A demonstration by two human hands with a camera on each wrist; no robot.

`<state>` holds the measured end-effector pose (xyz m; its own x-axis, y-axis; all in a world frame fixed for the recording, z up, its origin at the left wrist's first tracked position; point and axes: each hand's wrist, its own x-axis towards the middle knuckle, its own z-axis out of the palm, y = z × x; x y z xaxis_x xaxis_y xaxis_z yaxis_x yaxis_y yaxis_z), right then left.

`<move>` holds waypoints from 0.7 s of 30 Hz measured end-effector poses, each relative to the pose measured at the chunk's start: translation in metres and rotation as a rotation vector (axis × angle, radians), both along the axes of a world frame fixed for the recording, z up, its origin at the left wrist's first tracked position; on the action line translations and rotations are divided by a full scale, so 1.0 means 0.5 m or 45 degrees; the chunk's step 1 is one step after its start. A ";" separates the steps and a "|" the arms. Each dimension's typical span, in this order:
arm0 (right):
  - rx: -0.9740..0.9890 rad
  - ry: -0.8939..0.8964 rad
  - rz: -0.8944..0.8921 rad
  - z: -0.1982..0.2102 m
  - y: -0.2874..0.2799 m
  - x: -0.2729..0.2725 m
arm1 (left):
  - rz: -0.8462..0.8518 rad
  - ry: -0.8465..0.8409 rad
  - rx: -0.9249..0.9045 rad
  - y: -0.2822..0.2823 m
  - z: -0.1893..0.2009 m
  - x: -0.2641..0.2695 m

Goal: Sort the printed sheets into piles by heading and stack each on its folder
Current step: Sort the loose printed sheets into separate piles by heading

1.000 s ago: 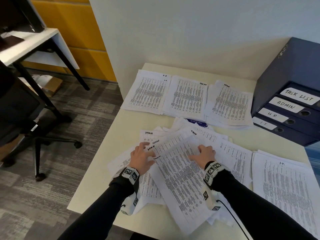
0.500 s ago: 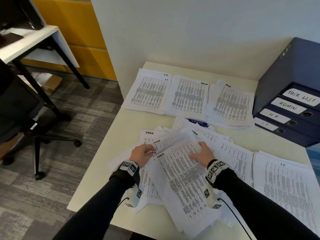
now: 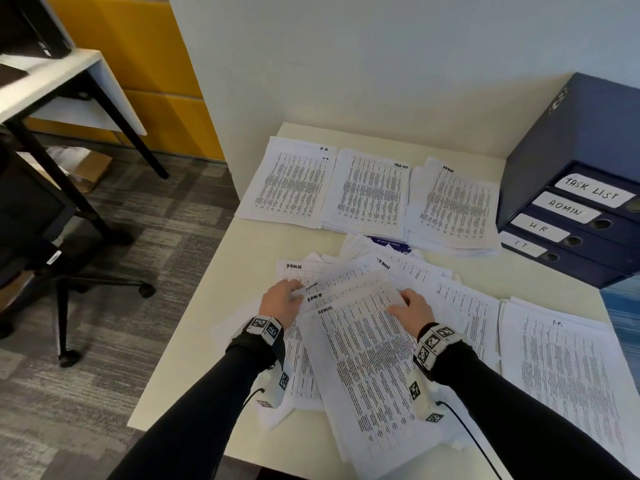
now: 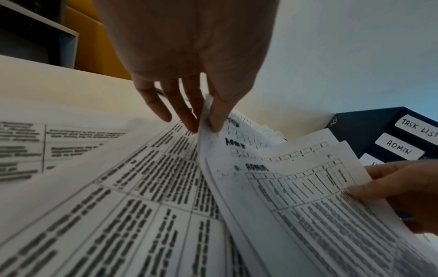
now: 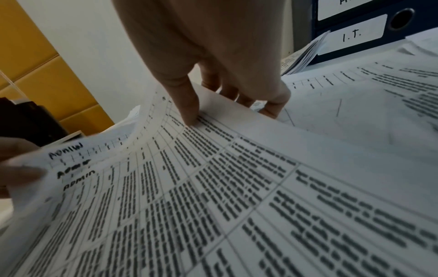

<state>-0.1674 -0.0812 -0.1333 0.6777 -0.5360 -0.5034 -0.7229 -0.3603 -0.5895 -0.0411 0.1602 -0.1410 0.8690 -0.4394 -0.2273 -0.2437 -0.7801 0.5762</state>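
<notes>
Mid-sort at a cream desk (image 3: pixel 194 341): loose heap of printed sheets (image 3: pixel 460 299) fanned at centre, several headed ADMIN. Left hand (image 3: pixel 278 301) pinching the top-left corners of a small fan of ADMIN sheets (image 3: pixel 360 341) between thumb and fingers (image 4: pixel 189 120), other fingers relaxed above the heap. Right hand (image 3: pixel 412 308) gripping the same sheets at their right edge, index finger pressed on the printed face and remaining fingers (image 5: pixel 272 106) curled under. Sheets bowed upward between the two grips.

Sorted piles waiting at 12 o'clock: HR pile (image 3: pixel 291 183), TASK LIST pile (image 3: pixel 369 195), ADMIN pile (image 3: pixel 453 202). A further pile (image 3: pixel 568 372) at 3 o'clock, heading too small to read with certainty. Dark blue folders (image 3: pixel 571 216) stacked at 2 o'clock, spines labelled TASK LIST, ADMIN, HR, IT.

Paper judged light, thin and floppy: likely to sag, slide apart and shed lower sheets if carried by one corner. Best taken at two opposite edges, as here, squared up and kept slightly curved for stiffness. Sliding over neighbouring sheets a risk, the heap beneath being loose and slippery. Stacking on the folders apparently not yet begun.
</notes>
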 end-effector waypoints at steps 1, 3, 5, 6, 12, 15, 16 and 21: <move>-0.019 -0.018 -0.015 -0.009 -0.006 0.001 | -0.004 -0.018 -0.058 0.002 0.002 -0.003; -0.045 -0.043 -0.034 -0.039 -0.025 0.003 | -0.034 -0.032 -0.171 0.011 0.009 -0.013; -0.057 -0.074 -0.042 -0.024 -0.020 0.007 | -0.089 -0.042 -0.215 0.023 0.015 -0.020; -0.053 -0.086 -0.041 -0.008 -0.014 0.009 | -0.106 -0.046 -0.205 0.027 0.018 -0.021; 0.030 -0.140 -0.035 0.017 -0.001 0.027 | -0.057 -0.197 -0.064 0.032 0.028 -0.022; 0.027 -0.140 -0.034 0.017 0.006 0.031 | 0.015 -0.342 -0.014 0.033 0.032 -0.016; 0.020 -0.135 -0.022 0.019 0.010 0.030 | 0.027 -0.381 0.001 0.034 0.033 -0.014; 0.025 -0.129 -0.032 0.017 0.024 0.016 | 0.028 -0.447 0.077 0.044 0.035 -0.004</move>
